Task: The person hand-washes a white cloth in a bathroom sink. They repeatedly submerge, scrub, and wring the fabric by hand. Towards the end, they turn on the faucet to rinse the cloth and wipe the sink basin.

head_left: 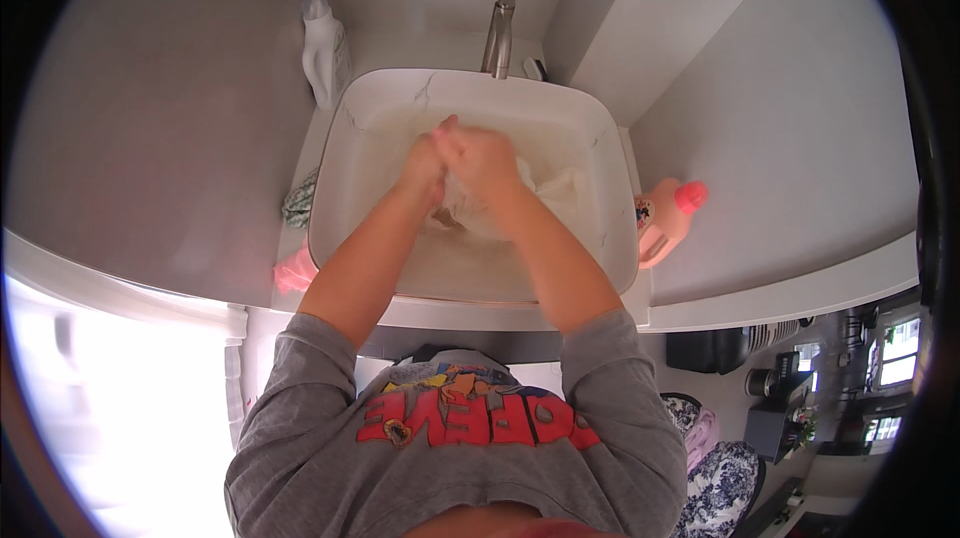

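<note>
Both my hands are closed and pressed together over the middle of a white basin [333,200] that holds cloudy water. White cloth [562,188] lies wet in the basin, bunched beneath my fists and spreading to the right. My left hand [426,170] grips part of this cloth on the left side. Against it, my right hand [482,160] is closed on the cloth too, slightly smeared by motion. The fingers overlap, so the exact stretch of cloth between them is hidden.
Behind the basin rises a metal faucet [499,33]. A white jug [324,53] stands at the back left, and a peach bottle with a pink cap [668,221] on the right. Left of the basin lie a green patterned cloth [300,201] and a pink item [295,270]. Grey walls flank both sides.
</note>
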